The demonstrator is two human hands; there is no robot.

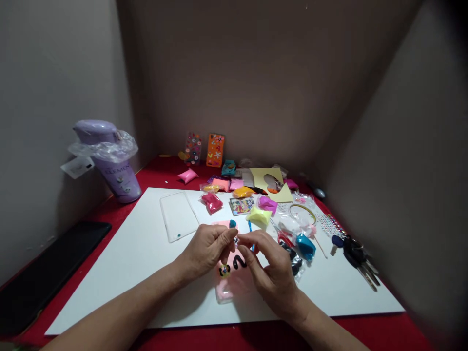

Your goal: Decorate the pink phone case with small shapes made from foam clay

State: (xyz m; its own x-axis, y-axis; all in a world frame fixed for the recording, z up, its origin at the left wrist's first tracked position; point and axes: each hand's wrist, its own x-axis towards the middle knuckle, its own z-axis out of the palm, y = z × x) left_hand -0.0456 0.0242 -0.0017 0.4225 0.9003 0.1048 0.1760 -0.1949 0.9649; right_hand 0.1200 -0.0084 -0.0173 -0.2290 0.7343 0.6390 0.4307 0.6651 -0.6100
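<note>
My left hand [212,247] and my right hand [272,273] meet over the white board, fingertips pinched round a small black-and-white piece [236,240] whose kind is too small to tell. Beneath them lies a clear phone case [224,291] partly covered in pink. On it are a curved black strip [240,262], a small yellow-and-black decoration [224,269] and, near its far end, a teal lump [232,224]. My fingers hide part of the case. Just beyond my right hand is a blue stick-like tool [250,226], partly covered.
A second clear case [179,217] lies left. Bags of coloured clay [259,215], red-handled scissors [284,238], a tape roll [302,213], rhinestone sheet [329,225] and keys [360,261] spread rightward. A purple tumbler [122,178] and black slab [54,273] stand left; decorated cases [215,150] lean behind.
</note>
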